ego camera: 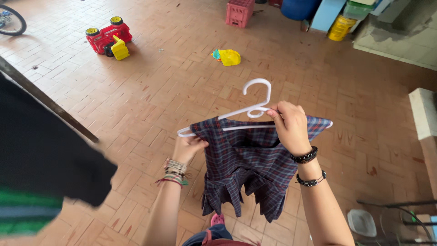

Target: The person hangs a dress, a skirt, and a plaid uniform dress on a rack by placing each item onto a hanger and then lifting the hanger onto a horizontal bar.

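A small dark plaid dress (pixel 248 168) with a pleated hem hangs on a white plastic hanger (pixel 255 107) in front of me. My right hand (pixel 289 125) grips the hanger at its neck, just below the hook, together with the dress's shoulder. My left hand (pixel 186 148) holds the left shoulder of the dress, beside the hanger's left arm end. Both wrists wear bracelets.
Dark hanging clothing (pixel 45 159) fills the left edge. On the brick floor lie a red and yellow toy car (pixel 108 38), a yellow toy (pixel 227 57) and a pink crate (pixel 240 12). Bins and a yellow bucket (pixel 341 27) stand at the back right. A low wall (pixel 423 114) is at right.
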